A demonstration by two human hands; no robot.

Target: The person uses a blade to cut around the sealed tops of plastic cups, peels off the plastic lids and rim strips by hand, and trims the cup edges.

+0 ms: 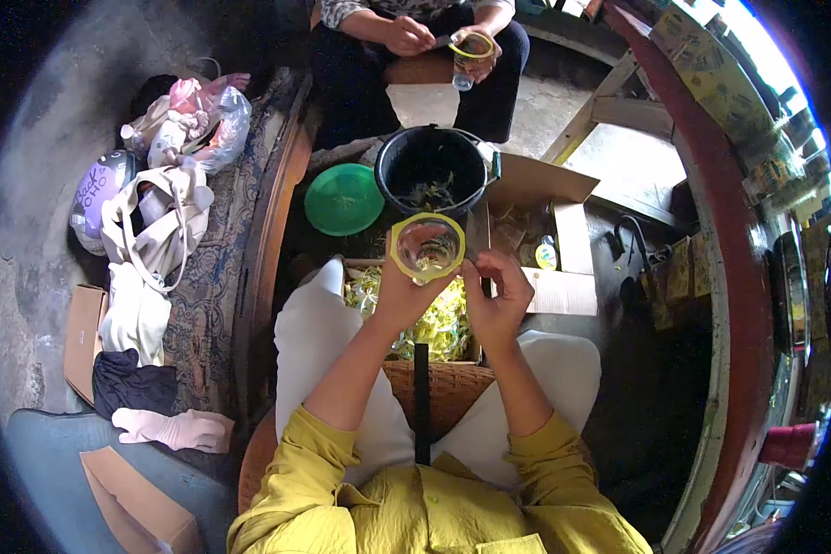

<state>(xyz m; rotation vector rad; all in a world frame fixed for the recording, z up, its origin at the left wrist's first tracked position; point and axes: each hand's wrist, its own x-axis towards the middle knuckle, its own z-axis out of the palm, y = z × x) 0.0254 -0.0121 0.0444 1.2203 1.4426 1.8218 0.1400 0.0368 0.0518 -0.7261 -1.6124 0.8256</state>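
A clear plastic cup (428,247) with a yellow rim is tilted so its mouth faces me. My left hand (404,297) wraps round its lower left side. Close to the cup's right edge, my right hand (500,297) has thumb and forefinger pinched together; whatever is between them is too small to make out. Beneath both hands a cardboard box holds a heap of shredded yellow strips (443,323), partly covered by my forearms.
Beyond the cup stand a black bucket (388,180) and a green basin (343,199). An open cardboard box (577,235) is at the right. Opposite, a seated person holds a similar yellow-rimmed cup (472,51). Bags (171,208) and a helmet (100,198) lie left.
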